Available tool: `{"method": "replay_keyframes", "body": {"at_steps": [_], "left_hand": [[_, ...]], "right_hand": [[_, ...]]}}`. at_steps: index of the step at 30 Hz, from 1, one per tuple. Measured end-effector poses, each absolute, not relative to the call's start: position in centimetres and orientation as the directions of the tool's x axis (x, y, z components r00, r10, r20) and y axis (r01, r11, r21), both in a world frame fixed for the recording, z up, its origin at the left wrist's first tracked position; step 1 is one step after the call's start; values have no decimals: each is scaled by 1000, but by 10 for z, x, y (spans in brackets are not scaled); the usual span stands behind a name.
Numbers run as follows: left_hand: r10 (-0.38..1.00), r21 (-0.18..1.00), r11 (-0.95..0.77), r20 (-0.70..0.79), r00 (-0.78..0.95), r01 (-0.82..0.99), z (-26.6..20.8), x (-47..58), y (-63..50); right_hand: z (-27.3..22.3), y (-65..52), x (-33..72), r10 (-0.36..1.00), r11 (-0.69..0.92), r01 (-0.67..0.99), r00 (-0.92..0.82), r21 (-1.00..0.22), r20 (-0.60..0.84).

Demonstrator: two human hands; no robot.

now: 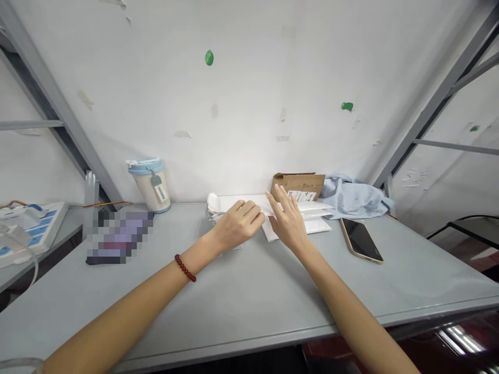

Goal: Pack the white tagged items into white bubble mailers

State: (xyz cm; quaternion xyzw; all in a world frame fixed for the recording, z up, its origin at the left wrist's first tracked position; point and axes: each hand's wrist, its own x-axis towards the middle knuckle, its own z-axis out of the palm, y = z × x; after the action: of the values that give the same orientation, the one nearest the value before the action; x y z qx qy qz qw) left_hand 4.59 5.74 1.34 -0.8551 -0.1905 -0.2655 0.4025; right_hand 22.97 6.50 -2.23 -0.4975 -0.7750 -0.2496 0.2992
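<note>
My left hand [239, 223], with a dark red bead bracelet [185, 268] on its wrist, is closed in front of a white bundle [213, 202]. Its curled fingers hide whatever is in them. Close by on the right, my right hand [287, 218] is stretched out with its fingers apart, over flat white packets [317, 226]. The packets lie in a loose stack, and the hand covers part of them. Whether the bundle and the packets are one piece I cannot tell.
Behind the packets stand a brown cardboard box [304, 183] and a crumpled light blue cloth [353, 198]. A phone [361, 240] lies at the right. At the left are a lidded cup [150, 187] and a blurred purple flat item [122, 236]. A power strip [47, 223] sits farther left.
</note>
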Motion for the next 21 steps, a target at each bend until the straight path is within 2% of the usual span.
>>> {"method": "replay_keyframes", "body": {"at_steps": [4, 6, 9, 12, 14, 16, 18, 21], "left_hand": [[68, -550, -640, 654, 753, 536, -4, 45, 42], [108, -475, -662, 706, 700, 580, -11, 37, 38], [277, -199, -679, 822, 497, 707, -19, 16, 38], [518, 236, -567, 847, 119, 789, -21, -8, 44], [690, 568, -446, 710, -137, 692, -19, -19, 50], [852, 844, -320, 455, -260, 431, -15, -26, 55], [954, 969, -200, 226, -197, 142, -11, -30, 58], [993, 992, -102, 98, -58, -69, -10, -30, 59]], "right_hand": [[-21, 60, 226, 649, 434, 895, -388, 100, 654], [-22, 59, 223, 660, 431, 896, -396, 109, 639], [-24, 60, 219, 694, 375, 922, -348, 97, 630], [-26, 60, 218, 725, 336, 938, -317, 88, 612], [-26, 60, 218, 733, 333, 939, -316, 87, 603], [-27, 60, 218, 732, 337, 937, -319, 86, 603], [-28, 60, 217, 724, 346, 934, -327, 89, 608], [-30, 61, 215, 710, 368, 924, -349, 101, 612]]}}
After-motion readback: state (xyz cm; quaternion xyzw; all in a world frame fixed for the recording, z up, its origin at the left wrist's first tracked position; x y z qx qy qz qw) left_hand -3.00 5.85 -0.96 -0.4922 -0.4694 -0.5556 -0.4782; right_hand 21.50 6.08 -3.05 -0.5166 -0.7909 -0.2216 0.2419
